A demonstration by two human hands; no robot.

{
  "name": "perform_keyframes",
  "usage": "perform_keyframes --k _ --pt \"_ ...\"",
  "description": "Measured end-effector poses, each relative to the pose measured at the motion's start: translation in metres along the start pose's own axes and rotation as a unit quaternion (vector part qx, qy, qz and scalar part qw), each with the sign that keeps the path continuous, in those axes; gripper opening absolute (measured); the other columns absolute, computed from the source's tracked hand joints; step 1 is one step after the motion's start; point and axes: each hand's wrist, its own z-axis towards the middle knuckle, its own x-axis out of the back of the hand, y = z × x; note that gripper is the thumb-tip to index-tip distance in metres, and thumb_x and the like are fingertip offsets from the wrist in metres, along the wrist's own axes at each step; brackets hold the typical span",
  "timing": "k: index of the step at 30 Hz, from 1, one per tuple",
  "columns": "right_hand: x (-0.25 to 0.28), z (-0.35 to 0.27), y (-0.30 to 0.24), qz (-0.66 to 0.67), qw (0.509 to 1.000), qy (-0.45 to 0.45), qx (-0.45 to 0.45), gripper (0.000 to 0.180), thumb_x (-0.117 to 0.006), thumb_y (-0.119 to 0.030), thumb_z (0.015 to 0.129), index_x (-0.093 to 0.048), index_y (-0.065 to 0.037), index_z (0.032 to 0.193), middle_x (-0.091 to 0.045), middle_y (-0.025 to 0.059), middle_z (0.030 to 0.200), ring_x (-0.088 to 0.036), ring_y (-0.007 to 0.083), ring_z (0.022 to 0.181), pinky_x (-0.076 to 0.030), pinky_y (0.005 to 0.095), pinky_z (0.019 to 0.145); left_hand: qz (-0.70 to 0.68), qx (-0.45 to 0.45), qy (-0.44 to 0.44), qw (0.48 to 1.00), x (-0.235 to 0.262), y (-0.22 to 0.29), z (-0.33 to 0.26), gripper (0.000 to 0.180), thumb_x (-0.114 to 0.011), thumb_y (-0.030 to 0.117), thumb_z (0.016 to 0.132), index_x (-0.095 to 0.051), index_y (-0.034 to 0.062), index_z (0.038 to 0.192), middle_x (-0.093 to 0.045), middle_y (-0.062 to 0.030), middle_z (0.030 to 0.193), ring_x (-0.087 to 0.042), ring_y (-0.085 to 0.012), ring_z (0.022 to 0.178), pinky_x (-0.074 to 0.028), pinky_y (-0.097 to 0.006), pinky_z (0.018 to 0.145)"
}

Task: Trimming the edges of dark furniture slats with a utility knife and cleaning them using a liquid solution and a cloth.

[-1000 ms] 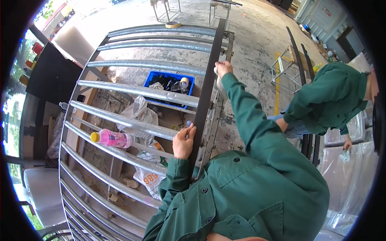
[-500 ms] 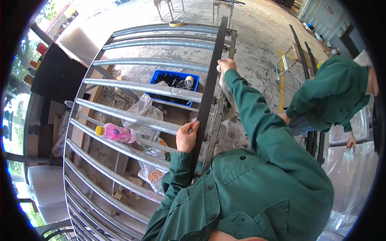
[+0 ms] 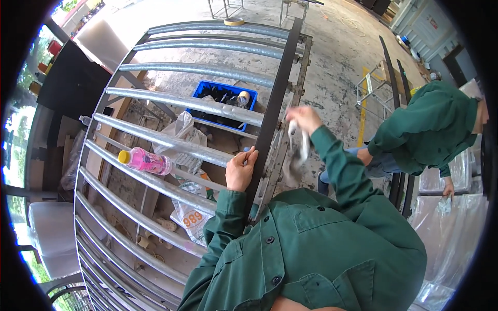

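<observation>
Below my chest a rack of grey steel tubes (image 3: 197,106) curves away, and I count at least 8 of them running left to right into 1 dark upright bar (image 3: 275,103). My left hand (image 3: 240,168) rests on that bar's near edge, fingers curled loosely over it and holding nothing else. My right hand (image 3: 303,120) is raised just past the bar, closed around a pale rag (image 3: 301,147) that hangs down from it, blurred. Under the tubes sits 1 blue crate (image 3: 205,93), rectangular, with dark things inside and 1 round white-and-tan lid at its right end; I cannot tell the contents. Nearer to me lies 1 clear plastic bag (image 3: 184,127), crumpled, and below it 1 white bag (image 3: 192,217) with orange print on its side. On the tubes to my left lies 1 pink bottle (image 3: 148,161) on its side, with a yellow cap pointing left. At the far top tube sits 1 tan tape roll (image 3: 234,22), lying flat. On the concrete floor to the right runs 1 yellow painted line (image 3: 361,111). Beyond it 1 other person (image 3: 425,129) in the same green jacket bends over clear plastic sheeting (image 3: 456,207), one hand down on it.
</observation>
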Motion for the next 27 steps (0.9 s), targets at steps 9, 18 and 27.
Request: perform_keyframes --k 9,18,27 --pt "0.003 0.078 -0.016 0.066 0.979 0.171 0.086 0.030 -0.077 -0.027 0.068 -0.060 -0.003 0.073 -0.060 0.0024 0.064 -0.052 0.0099 0.056 -0.043 0.0247 0.053 -0.019 -0.005 -0.008 1.000 -0.002 0.003 0.002 0.023 -0.064 0.024 0.080 -0.066 0.0059 0.093 -0.063 -0.0136 0.077 -0.063 -0.0268 0.070 -0.046 -0.031 0.060" --pt "-0.045 -0.044 -0.008 0.089 0.995 -0.039 -0.023 0.033 -0.078 -0.014 0.067 -0.057 -0.002 0.089 -0.061 0.0048 0.075 -0.056 0.0122 0.066 -0.047 0.0263 0.061 -0.011 0.008 -0.010 1.000 0.001 -0.002 0.004 0.023 -0.064 0.025 0.080 -0.066 0.0074 0.095 -0.064 -0.0128 0.082 -0.063 -0.0274 0.075 -0.047 -0.031 0.064" --pt "-0.035 -0.027 -0.001 -0.075 0.946 0.179 0.260 0.022 -0.058 -0.009 0.079 -0.062 -0.010 0.101 -0.064 0.0072 0.073 -0.061 0.0160 0.061 -0.048 0.0274 0.059 -0.010 0.026 -0.015 0.999 0.000 0.000 0.003 0.025 -0.064 0.028 0.080 -0.067 0.0077 0.094 -0.064 -0.0125 0.081 -0.063 -0.0264 0.074 -0.046 -0.031 0.064"
